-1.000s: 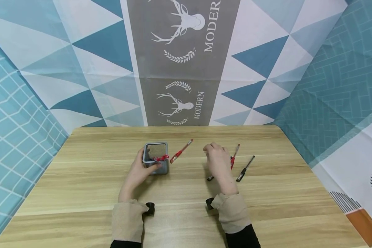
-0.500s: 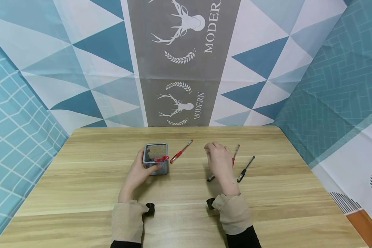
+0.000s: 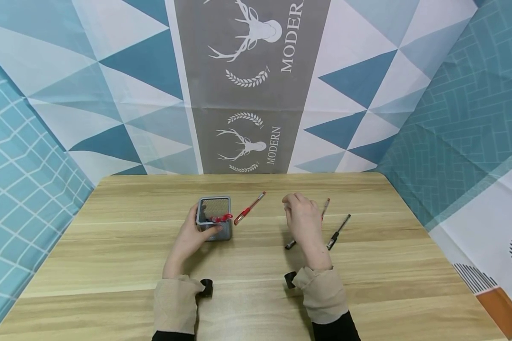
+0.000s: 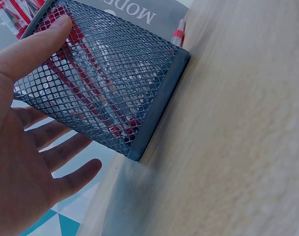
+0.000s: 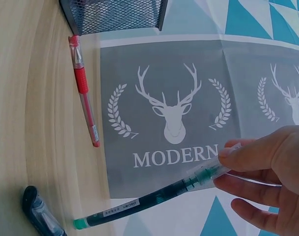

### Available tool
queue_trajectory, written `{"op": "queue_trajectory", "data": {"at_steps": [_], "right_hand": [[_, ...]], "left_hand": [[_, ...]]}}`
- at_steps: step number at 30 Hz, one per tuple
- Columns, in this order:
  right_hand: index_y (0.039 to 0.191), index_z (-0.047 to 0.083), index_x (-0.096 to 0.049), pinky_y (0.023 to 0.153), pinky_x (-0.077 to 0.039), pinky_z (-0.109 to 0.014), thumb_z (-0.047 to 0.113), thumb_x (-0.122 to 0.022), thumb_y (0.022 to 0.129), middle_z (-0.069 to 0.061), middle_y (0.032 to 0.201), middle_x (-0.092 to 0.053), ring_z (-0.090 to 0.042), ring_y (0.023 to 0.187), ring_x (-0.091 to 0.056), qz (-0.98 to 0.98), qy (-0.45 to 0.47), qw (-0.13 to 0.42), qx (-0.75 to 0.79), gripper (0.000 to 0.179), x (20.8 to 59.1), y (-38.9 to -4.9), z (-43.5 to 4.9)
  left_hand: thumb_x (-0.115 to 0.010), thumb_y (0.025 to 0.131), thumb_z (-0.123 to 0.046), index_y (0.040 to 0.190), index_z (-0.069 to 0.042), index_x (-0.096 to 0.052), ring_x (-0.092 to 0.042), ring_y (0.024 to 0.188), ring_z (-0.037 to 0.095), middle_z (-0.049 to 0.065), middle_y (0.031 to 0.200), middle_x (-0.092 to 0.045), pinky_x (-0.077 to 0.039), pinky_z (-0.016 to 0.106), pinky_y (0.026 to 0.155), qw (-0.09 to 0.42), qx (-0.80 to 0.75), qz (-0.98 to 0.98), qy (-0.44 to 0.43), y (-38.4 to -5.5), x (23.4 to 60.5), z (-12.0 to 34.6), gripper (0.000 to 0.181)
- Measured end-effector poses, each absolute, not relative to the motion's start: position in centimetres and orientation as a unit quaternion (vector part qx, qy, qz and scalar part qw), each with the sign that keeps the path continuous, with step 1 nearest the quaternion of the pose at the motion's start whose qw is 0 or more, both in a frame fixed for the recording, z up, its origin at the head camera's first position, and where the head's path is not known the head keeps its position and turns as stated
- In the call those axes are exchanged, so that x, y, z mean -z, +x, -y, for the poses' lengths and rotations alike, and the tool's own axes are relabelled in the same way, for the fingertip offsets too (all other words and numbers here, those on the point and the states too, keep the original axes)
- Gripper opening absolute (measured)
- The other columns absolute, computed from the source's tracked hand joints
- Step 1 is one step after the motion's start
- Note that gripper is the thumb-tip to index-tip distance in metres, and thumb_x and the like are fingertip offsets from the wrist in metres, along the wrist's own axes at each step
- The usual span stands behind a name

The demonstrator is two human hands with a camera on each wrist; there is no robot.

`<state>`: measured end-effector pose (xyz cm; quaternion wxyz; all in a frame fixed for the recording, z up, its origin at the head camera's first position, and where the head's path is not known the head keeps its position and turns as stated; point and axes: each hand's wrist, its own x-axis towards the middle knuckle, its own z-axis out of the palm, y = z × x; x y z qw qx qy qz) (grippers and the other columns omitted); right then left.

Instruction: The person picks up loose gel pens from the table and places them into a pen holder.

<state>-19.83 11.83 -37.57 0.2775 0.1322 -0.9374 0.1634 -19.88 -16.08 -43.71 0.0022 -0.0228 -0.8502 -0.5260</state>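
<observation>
My left hand (image 3: 189,239) holds a grey metal mesh pen holder (image 3: 215,230) upright on the table. Its thumb presses the near side, and the other fingers reach round behind, as the left wrist view shows. Several red pens (image 4: 19,17) stand inside the holder, their caps above the rim. Between thumb and fingers, my right hand (image 5: 267,172) pinches a green gel pen (image 5: 144,199) by its clear capped end, the green tip slanting down. In the head view that hand (image 3: 305,222) hides most of the pen. A red pen (image 3: 249,208) lies right of the holder.
On the table (image 3: 111,265), another red pen (image 3: 325,208) lies partly behind the right hand, with a black pen (image 3: 339,232) to its right. A dark pen end (image 3: 290,244) shows left of the right wrist. A patterned cloth (image 3: 247,94) hangs behind the table.
My right hand has drifted slightly to the right. The left hand and the pen holder stay in place.
</observation>
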Motion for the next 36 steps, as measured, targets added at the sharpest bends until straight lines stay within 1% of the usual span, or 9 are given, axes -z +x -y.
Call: {"op": "queue_trajectory", "data": {"at_steps": [8,16,20,24,30,36], "right_hand": [[0.092,0.007,-0.066,0.076,-0.049,-0.039,0.004,-0.067,0.08,-0.006,0.087,-0.065,-0.022,0.079,-0.062,0.934,0.134,0.284,-0.172,0.013,37.1,-19.6,-11.8],[0.094,0.007,-0.065,0.071,-0.05,-0.038,0.002,-0.066,0.08,-0.007,0.084,-0.064,-0.021,0.074,-0.061,0.922,0.147,0.303,-0.193,0.014,36.9,-19.5,-11.8],[0.094,0.006,-0.065,0.069,-0.05,-0.036,0.002,-0.064,0.082,-0.007,0.084,-0.064,-0.021,0.072,-0.061,0.917,0.151,0.307,-0.207,0.013,36.8,-19.5,-11.8],[0.095,0.005,-0.064,0.063,-0.051,-0.033,0.003,-0.061,0.085,-0.008,0.085,-0.064,-0.021,0.07,-0.06,0.913,0.145,0.303,-0.231,0.011,36.7,-19.4,-11.7],[0.098,0.003,-0.063,0.059,-0.051,-0.03,0.004,-0.062,0.085,-0.008,0.086,-0.064,-0.021,0.075,-0.063,0.909,0.137,0.304,-0.25,0.013,36.4,-19.2,-11.6],[0.097,0.001,-0.063,0.063,-0.053,-0.03,0.005,-0.063,0.084,-0.01,0.086,-0.065,-0.021,0.079,-0.065,0.898,0.139,0.318,-0.269,0.013,36.0,-18.9,-11.5]], "left_hand": [[-0.074,0.073,-0.037,0.145,-0.014,-0.016,-0.034,0.128,0.033,0.018,0.136,-0.04,-0.027,0.052,0.105,-0.001,0.525,0.851,-0.021,-19.8,43.7,16.1,0.095],[-0.074,0.073,-0.037,0.145,-0.015,-0.017,-0.035,0.127,0.033,0.017,0.136,-0.041,-0.029,0.052,0.103,0.0,0.525,0.851,-0.022,-19.9,43.6,16.1,0.094],[-0.075,0.073,-0.036,0.144,-0.015,-0.018,-0.036,0.127,0.032,0.016,0.135,-0.042,-0.029,0.051,0.103,0.003,0.527,0.85,-0.023,-19.9,43.7,16.1,0.094],[-0.075,0.073,-0.035,0.144,-0.015,-0.019,-0.036,0.127,0.031,0.016,0.135,-0.041,-0.028,0.051,0.104,0.006,0.529,0.848,-0.026,-20.0,43.8,16.1,0.093],[-0.074,0.073,-0.038,0.144,-0.016,-0.018,-0.035,0.127,0.031,0.015,0.137,-0.039,-0.029,0.051,0.104,0.002,0.527,0.85,-0.022,-20.0,43.8,16.2,0.093],[-0.075,0.073,-0.038,0.145,-0.015,-0.017,-0.034,0.128,0.031,0.015,0.137,-0.039,-0.029,0.052,0.104,0.001,0.526,0.85,-0.023,-20.0,43.9,16.2,0.094]]}}
